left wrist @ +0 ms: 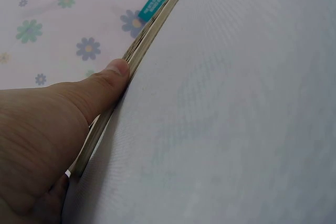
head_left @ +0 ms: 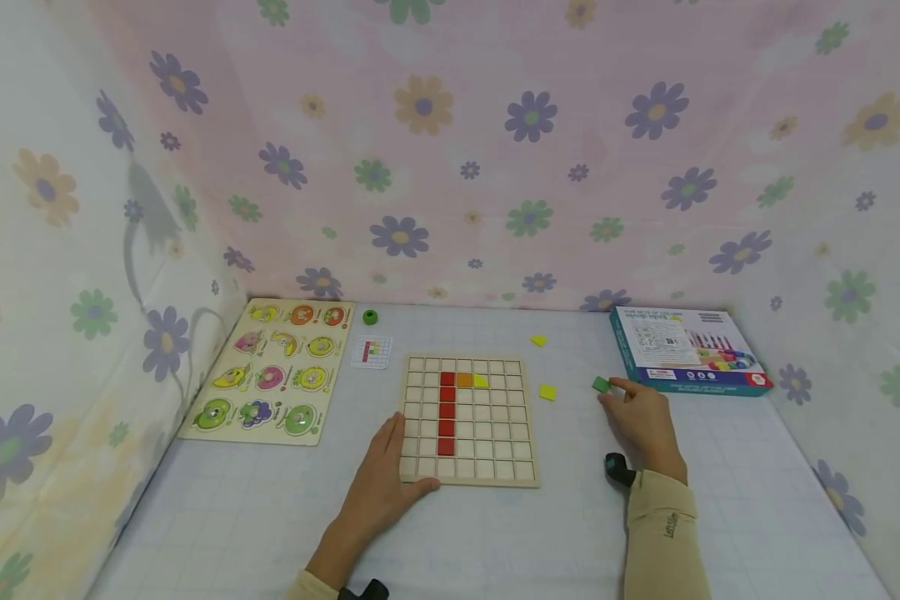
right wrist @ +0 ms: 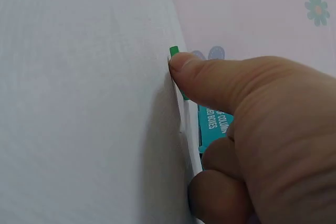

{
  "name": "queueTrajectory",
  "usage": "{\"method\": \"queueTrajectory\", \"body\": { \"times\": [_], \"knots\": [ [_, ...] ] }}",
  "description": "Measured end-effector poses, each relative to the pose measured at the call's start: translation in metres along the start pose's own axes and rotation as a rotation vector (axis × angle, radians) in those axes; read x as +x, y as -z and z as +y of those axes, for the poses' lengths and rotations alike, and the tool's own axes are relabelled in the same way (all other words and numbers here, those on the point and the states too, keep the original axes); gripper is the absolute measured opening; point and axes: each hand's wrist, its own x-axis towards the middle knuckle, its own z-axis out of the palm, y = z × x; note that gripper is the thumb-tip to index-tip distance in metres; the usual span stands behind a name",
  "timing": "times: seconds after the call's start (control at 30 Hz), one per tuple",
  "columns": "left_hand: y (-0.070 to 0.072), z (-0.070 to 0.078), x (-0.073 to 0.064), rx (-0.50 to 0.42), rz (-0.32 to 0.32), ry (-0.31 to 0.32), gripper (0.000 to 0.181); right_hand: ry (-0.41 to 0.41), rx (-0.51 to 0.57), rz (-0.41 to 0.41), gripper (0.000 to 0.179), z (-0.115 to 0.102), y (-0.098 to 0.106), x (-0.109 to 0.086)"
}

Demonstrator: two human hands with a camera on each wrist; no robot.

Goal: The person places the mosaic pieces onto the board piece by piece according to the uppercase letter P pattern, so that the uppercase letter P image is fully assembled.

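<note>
A wooden grid board (head_left: 497,446) lies on the table before me. Several red tiles (head_left: 447,411) form a column in it, with an orange tile (head_left: 464,379) and a yellow tile (head_left: 481,381) beside the top one. My left hand (head_left: 381,483) rests at the board's near left corner, thumb along the front edge and fingers along the left side; the left wrist view shows the thumb against the wooden edge (left wrist: 152,40). To the right, my right hand (head_left: 642,421) pinches a green square tile (head_left: 601,384) low at the table surface. The thumb partly covers this tile (right wrist: 174,50) in the right wrist view.
Two loose yellow pieces (head_left: 547,392) lie right of the board. A blue-edged box (head_left: 690,350) sits beyond my right hand. Behind the board are a small pattern card (head_left: 372,352) and a green bead (head_left: 370,317). A fruit puzzle board (head_left: 258,435) lies left; flowered cloth encloses the table.
</note>
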Motion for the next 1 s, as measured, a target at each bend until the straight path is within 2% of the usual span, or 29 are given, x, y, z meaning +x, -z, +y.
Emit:
{"method": "queueTrajectory", "body": {
  "times": [0.3,0.6,0.87,1.0],
  "knots": [
    [0.002,0.001,-0.001,-0.017,0.003,-0.004,0.123,0.053,-0.056,0.038,0.054,-0.005,0.002,0.0],
    [-0.003,0.0,-0.003,-0.025,-0.004,0.012,0.123,0.026,-0.098,0.006,0.053,-0.004,0.002,-0.001],
    [-0.002,-0.001,-0.002,-0.014,-0.007,0.015,0.123,0.031,-0.042,0.005,0.055,-0.01,-0.003,-0.003],
    [-0.001,0.0,-0.001,-0.015,-0.007,0.014,0.123,0.104,-0.053,0.034,0.051,-0.022,-0.003,-0.006]
  ]
}}
